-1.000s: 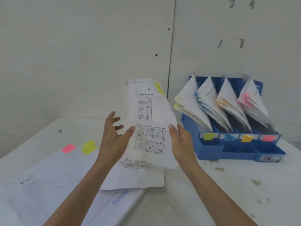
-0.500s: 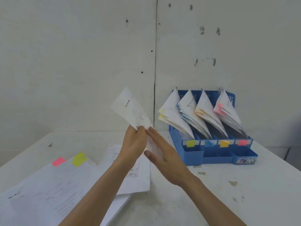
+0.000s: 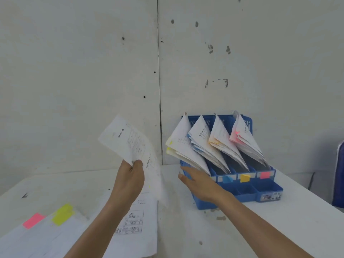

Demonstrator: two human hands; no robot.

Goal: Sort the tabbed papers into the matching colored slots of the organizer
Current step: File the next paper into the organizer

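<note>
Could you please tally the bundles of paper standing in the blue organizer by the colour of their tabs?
Yellow-tabbed bundle: 1
Blue-tabbed bundle: 1
Orange-tabbed bundle: 1
Pink-tabbed bundle: 1
Total: 4

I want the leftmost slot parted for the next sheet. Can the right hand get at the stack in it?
Probably yes: the right hand, open, is by the organizer, just below its leftmost stack, with nothing between. The left hand holds the sheet aside.
</note>
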